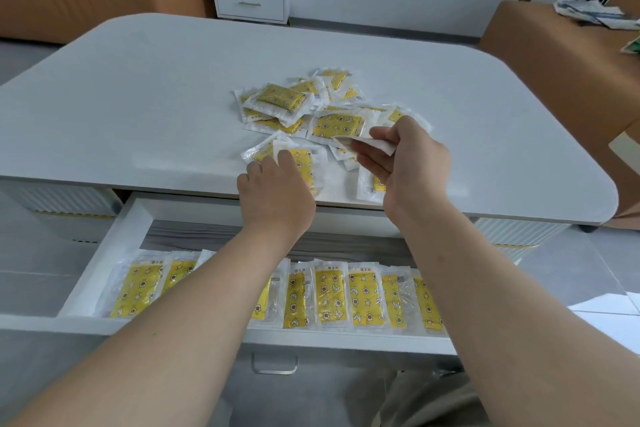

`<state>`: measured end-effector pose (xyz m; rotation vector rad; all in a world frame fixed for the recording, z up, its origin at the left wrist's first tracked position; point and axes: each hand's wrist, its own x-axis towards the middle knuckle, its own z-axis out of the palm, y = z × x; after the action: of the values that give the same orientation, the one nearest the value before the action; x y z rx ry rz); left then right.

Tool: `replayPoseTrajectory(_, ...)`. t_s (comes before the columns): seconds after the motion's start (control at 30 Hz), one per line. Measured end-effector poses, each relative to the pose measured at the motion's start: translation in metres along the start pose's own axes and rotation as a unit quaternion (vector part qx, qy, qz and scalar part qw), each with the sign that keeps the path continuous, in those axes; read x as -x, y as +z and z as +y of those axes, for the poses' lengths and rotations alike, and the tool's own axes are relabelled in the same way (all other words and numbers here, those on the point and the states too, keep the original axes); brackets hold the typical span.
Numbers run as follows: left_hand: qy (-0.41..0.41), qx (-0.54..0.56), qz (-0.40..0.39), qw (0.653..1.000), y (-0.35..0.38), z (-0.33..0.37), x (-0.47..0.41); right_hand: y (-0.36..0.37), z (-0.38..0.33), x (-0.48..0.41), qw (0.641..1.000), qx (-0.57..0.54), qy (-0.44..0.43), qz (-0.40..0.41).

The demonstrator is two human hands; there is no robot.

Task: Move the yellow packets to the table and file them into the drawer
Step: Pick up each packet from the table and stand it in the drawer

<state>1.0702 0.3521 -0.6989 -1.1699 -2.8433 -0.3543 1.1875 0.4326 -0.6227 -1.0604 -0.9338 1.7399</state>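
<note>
Yellow packets: one pinched in right hand grip, another under left hand fingertips.

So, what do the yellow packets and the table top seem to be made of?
The yellow packets look like clear glossy plastic film with white sealed edges around a yellow printed insert; the film crinkles and catches the light. What is inside cannot be told. The table top looks like a smooth, matte, pale grey surface with rounded corners, perhaps laminate or painted board; no grain shows.

packet pile crowds table centre, left side bare, drawer back strip free
</note>
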Motion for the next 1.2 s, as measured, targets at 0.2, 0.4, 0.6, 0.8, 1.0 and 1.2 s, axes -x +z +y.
replayPoseTrajectory(0.2,-0.005,-0.014,-0.004,1.000,0.000,-0.005,0.003,0.005,0.011,0.000,0.995,0.089,-0.034,-0.012)
replayPoseTrajectory(0.4,0.026,0.052,0.066,0.996,-0.001,-0.011,-0.003,0.005,0.017,-0.004,0.993,0.111,-0.037,0.000)
replayPoseTrajectory(0.6,0.041,0.288,0.071,0.954,-0.011,-0.015,-0.001,0.008,0.016,-0.002,1.000,-0.001,0.016,-0.004)
replayPoseTrajectory(0.8,-0.044,0.436,0.049,0.897,-0.035,-0.019,0.002,0.003,0.018,0.003,0.994,-0.060,0.072,-0.050)
replayPoseTrajectory(1.0,-0.112,0.522,0.021,0.845,-0.038,-0.033,0.008,-0.007,0.024,0.008,0.983,0.025,0.138,-0.114)
replayPoseTrajectory(1.2,-0.133,0.493,0.037,0.859,-0.043,-0.051,0.013,-0.012,0.028,0.005,0.969,0.083,0.169,-0.159)
